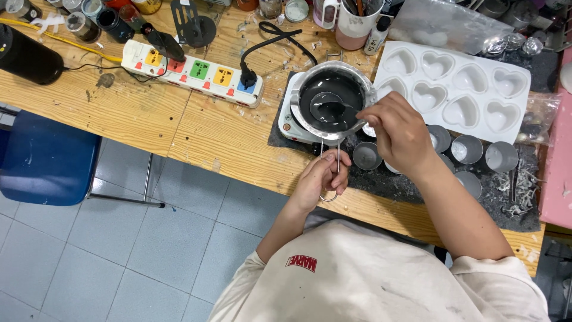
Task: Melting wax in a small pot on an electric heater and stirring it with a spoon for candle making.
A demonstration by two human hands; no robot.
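Note:
A metal melting pot point(301, 114) full of dark grey liquid sits on a small white hot plate point(288, 121). My left hand point(322, 179) grips the pot's wire handle point(329, 149) at the table's near edge. My right hand point(399, 134) holds a spoon point(328, 107) whose bowl dips into the grey liquid. To the right lies a white mould point(459, 89) with several heart-shaped cavities. Below the mould stand several small round metal cups point(468, 149), some filled with grey material.
A white power strip point(193, 73) with coloured switches lies on the wooden table point(149, 113), a black plug in it. Jars and a black cylinder point(27, 56) crowd the back left. A blue chair point(44, 161) stands on the tiled floor. A pink block point(557, 173) sits far right.

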